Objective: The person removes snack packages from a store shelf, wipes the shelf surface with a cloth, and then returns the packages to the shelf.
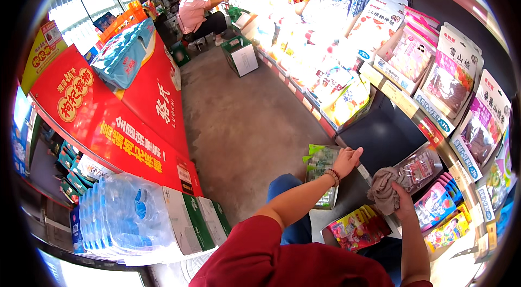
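Note:
My right hand grips a crumpled grey-brown cloth in front of the lower shelf. Bunched up, the cloth partly covers a small bin of packaged snacks. My left hand, with a beaded bracelet on its wrist, is by the front edge of a bare dark shelf section. It appears to hold nothing, its fingers partly bent; whether it touches the shelf cannot be seen. Beneath that forearm, a box of green-and-clear packets sits on the floor. A carton of red and yellow snack bags lies before me.
Snack bags fill the upper shelf at right. Further along the aisle, a person crouches near a green-and-white carton. A red display counter borders the left, with wrapped water bottles and cartons at its near end.

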A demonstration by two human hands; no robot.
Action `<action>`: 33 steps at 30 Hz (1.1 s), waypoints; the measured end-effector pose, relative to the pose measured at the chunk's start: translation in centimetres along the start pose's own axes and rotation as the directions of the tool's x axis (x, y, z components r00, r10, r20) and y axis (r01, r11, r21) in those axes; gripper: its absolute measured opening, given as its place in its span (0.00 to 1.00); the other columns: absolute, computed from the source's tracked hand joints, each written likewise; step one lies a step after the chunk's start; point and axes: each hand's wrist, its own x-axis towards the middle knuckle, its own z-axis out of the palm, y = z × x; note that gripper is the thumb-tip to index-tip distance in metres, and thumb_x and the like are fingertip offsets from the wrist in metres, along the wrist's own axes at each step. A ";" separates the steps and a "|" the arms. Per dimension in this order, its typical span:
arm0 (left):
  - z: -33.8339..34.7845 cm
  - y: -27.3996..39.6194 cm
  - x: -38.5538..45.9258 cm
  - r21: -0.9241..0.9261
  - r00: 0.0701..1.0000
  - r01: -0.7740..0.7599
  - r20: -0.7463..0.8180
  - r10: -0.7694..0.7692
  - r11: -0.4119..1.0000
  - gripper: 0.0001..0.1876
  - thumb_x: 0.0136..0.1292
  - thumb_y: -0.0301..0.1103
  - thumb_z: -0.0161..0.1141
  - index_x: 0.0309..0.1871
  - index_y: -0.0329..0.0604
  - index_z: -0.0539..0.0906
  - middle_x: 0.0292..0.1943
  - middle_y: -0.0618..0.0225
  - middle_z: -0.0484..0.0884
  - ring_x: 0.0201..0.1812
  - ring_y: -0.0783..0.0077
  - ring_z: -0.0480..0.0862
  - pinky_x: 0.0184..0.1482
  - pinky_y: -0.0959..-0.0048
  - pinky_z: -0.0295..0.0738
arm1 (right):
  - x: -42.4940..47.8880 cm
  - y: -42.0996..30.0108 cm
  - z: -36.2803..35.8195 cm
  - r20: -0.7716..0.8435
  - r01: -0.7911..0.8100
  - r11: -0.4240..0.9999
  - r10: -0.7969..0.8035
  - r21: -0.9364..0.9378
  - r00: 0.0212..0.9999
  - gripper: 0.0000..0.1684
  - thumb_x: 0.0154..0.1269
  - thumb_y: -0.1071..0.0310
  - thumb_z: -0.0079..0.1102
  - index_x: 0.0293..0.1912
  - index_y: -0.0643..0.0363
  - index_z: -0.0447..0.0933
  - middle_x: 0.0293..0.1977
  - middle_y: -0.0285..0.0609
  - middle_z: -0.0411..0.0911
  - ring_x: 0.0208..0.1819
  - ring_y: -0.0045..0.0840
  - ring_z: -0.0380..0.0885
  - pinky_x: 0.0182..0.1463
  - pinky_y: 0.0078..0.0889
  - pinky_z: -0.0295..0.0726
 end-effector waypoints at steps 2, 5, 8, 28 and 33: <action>0.1 -0.3 -0.5 -0.019 0.996 0.067 -0.057 -0.068 0.998 0.27 0.69 0.54 0.39 0.30 0.38 0.75 0.28 0.56 0.78 0.41 0.51 0.76 0.43 0.58 0.68 | -0.4 -0.1 -1.9 -0.018 0.000 1.000 0.000 -0.002 1.000 0.21 0.62 0.65 0.58 0.54 0.58 0.70 0.48 0.40 0.77 0.49 0.28 0.77 0.53 0.33 0.77; 0.5 -1.7 -0.8 -0.095 0.986 0.011 -0.164 -0.026 0.995 0.19 0.69 0.47 0.43 0.32 0.39 0.71 0.26 0.50 0.77 0.36 0.43 0.77 0.36 0.56 0.71 | -0.6 0.1 -4.4 -0.042 -0.047 0.998 0.046 -0.032 0.998 0.22 0.62 0.64 0.57 0.55 0.59 0.70 0.48 0.40 0.77 0.48 0.28 0.78 0.53 0.32 0.76; 0.7 -1.5 0.3 -0.086 0.952 -0.276 -0.164 0.260 0.957 0.08 0.60 0.20 0.46 0.40 0.46 0.68 0.23 0.54 0.74 0.30 0.46 0.78 0.35 0.60 0.72 | 0.1 -0.6 -6.6 -0.074 -0.077 0.997 0.077 -0.008 0.994 0.23 0.63 0.60 0.57 0.54 0.60 0.71 0.48 0.41 0.78 0.48 0.28 0.78 0.54 0.31 0.76; -5.4 -0.7 0.0 0.166 0.830 -0.296 0.532 0.167 0.941 0.16 0.59 0.28 0.56 0.52 0.45 0.76 0.54 0.58 0.71 0.56 0.54 0.68 0.59 0.63 0.65 | 25.1 -3.9 -4.6 -0.112 -0.032 0.958 0.000 -0.285 0.994 0.24 0.58 0.60 0.63 0.51 0.61 0.72 0.45 0.40 0.78 0.46 0.24 0.78 0.49 0.26 0.77; -8.4 1.3 1.7 0.130 0.865 -0.210 0.486 0.122 0.969 0.18 0.56 0.26 0.58 0.52 0.46 0.76 0.54 0.59 0.71 0.56 0.53 0.69 0.57 0.62 0.66 | 36.5 -3.7 -6.9 -0.226 0.028 0.868 -0.160 -0.497 0.961 0.24 0.58 0.59 0.64 0.49 0.62 0.73 0.42 0.41 0.79 0.43 0.25 0.79 0.45 0.26 0.78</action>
